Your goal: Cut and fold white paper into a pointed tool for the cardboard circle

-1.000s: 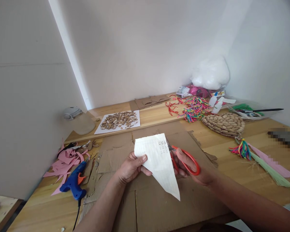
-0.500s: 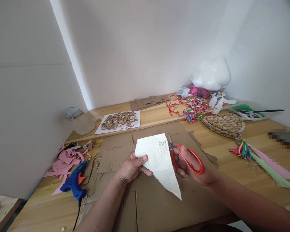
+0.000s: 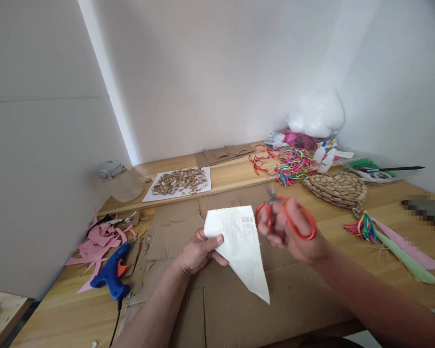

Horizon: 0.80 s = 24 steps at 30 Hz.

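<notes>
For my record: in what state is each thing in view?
Left hand: gripping the white paper
Right hand: gripping the scissors
White paper: held up, narrowing downward
Scissors: off the paper; blades too blurred to judge
Blue glue gun: lying down, cord attached
Pink scraps: heaped loosely
Brown pieces: spread on a white sheet
Colourful strings: heaped loosely
White bag: bulging
Cardboard: flat, edges torn

A craft workspace is indicated by red-handled scissors [image 3: 272,198] held above flattened cardboard [image 3: 275,299] on a wooden tabletop [image 3: 47,314]. To the left of the cardboard, a blue glue gun [image 3: 110,274] and pink scraps [image 3: 99,244] are placed; behind it, brown pieces [image 3: 179,181] are spread on white paper [image 3: 152,195]; behind it to the right, colourful cords [image 3: 293,165] and squeeze bottles [image 3: 326,163] are gathered.
</notes>
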Available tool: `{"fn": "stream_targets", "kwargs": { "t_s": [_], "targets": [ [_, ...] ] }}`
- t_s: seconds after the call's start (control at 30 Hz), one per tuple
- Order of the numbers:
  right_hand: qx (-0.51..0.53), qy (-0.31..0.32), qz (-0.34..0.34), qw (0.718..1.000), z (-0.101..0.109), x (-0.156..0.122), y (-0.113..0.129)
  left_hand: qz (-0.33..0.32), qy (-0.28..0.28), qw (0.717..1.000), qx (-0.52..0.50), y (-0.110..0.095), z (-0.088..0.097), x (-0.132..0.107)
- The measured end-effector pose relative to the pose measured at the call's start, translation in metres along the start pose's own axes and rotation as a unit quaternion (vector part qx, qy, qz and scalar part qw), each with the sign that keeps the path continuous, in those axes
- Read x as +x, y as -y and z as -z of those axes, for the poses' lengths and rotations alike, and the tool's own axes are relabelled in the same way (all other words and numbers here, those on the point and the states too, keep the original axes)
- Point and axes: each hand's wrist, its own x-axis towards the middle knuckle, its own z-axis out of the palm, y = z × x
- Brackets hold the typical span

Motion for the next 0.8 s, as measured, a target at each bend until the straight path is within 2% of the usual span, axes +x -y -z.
{"fn": "stream_targets", "kwargs": {
  "t_s": [0.1,0.17,0.23,0.27,0.3,0.37,0.4,0.43,0.47,0.5,0.57,0.63,0.67,0.7,0.77,0.8],
  "targets": [
    [-0.028,-0.064,0.020,0.997,0.021,0.001,0.027,-0.007,-0.019,1.000,-0.006,0.000,0.002,0.001],
    [-0.123,-0.096,-0.004,0.988,0.039,-0.001,0.037,-0.017,-0.040,0.999,-0.022,-0.001,0.003,0.002],
    [-0.266,-0.133,-0.034,0.954,0.059,-0.006,0.038,-0.024,-0.060,0.997,-0.036,-0.002,0.003,0.004],
    [-0.355,-0.153,-0.047,0.921,0.069,-0.008,0.036,-0.026,-0.069,0.996,-0.040,-0.002,0.003,0.004],
    [-0.449,-0.169,-0.061,0.876,0.080,-0.011,0.033,-0.028,-0.078,0.996,-0.042,-0.003,0.003,0.005],
    [-0.618,-0.185,-0.108,0.757,0.101,-0.017,0.026,-0.027,-0.095,0.994,-0.040,-0.003,0.003,0.005],
    [-0.677,-0.190,-0.138,0.698,0.111,-0.019,0.023,-0.026,-0.102,0.994,-0.037,-0.003,0.002,0.005],
    [-0.716,-0.191,-0.167,0.650,0.120,-0.020,0.021,-0.024,-0.107,0.993,-0.034,-0.004,0.001,0.005],
    [-0.739,-0.190,-0.191,0.618,0.127,-0.021,0.020,-0.021,-0.110,0.993,-0.030,-0.004,0.000,0.005],
    [-0.751,-0.190,-0.209,0.597,0.133,-0.021,0.020,-0.020,-0.111,0.993,-0.027,-0.004,-0.001,0.005],
    [-0.763,-0.196,-0.217,0.576,0.137,-0.019,0.021,-0.021,-0.115,0.993,-0.023,-0.004,-0.002,0.005],
    [-0.768,-0.206,-0.181,0.579,0.129,-0.015,0.021,-0.024,-0.120,0.992,-0.021,-0.004,-0.003,0.005],
    [-0.759,-0.204,-0.148,0.601,0.120,-0.013,0.021,-0.025,-0.121,0.992,-0.020,-0.004,-0.003,0.005],
    [-0.735,-0.190,-0.112,0.641,0.107,-0.011,0.020,-0.025,-0.121,0.992,-0.018,-0.004,-0.003,0.005],
    [-0.627,-0.119,-0.056,0.768,0.076,-0.007,0.014,-0.026,-0.116,0.993,-0.011,-0.005,-0.004,0.006],
    [-0.548,-0.062,-0.058,0.832,0.059,-0.005,0.010,-0.027,-0.113,0.993,-0.008,-0.005,-0.004,0.006]
  ]
}}
